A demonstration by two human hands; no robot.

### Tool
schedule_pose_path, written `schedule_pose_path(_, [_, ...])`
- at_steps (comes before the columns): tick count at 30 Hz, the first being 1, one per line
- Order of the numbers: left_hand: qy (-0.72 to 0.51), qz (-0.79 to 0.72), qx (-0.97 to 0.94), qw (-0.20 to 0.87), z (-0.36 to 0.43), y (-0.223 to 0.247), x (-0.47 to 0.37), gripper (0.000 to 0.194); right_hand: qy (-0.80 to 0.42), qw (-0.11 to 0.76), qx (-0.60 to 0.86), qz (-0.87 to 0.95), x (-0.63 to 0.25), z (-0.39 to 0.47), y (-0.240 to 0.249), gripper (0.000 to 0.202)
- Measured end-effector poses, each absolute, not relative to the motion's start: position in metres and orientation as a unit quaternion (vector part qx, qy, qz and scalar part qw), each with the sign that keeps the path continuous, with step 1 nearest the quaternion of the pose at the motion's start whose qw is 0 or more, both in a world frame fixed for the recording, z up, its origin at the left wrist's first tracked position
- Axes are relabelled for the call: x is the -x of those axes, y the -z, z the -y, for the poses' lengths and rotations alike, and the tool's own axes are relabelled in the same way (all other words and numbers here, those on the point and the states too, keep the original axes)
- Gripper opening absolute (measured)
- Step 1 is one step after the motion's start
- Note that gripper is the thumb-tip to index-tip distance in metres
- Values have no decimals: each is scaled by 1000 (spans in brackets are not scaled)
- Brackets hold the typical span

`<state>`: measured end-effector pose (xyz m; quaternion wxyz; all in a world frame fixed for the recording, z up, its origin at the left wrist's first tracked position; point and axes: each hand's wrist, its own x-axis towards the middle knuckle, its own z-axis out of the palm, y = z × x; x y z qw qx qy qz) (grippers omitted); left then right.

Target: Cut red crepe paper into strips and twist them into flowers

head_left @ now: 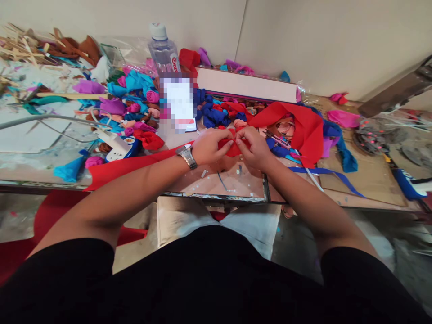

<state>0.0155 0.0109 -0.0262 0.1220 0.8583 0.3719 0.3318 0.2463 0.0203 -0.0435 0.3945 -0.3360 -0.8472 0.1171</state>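
Left hand (212, 146), right hand (252, 146) | pinching red material (233, 150) | bunched; direction, long axis unclear

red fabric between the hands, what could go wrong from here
The red fabric could slip or crease wrongly, as the left hand and right hand seem to pinch it only by the fingers.

The long red strip running beside the left forearm might snag or get dragged by that arm.

The pink-handled tool lies among loose fabric near the right hand, so it could catch a piece or poke a finger.
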Motion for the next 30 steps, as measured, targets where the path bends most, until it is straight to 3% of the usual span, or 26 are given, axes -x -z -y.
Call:
schedule_pose_path(17, [-315, -416, -838, 160, -15, 20, -10, 35, -126, 403, 375, 825, -247, -20, 36, 30])
schedule_pose_path(30, [-330, -429, -812, 219, -22, 25, -8, 29, -155, 421, 358, 819, -246, -17, 34, 41])
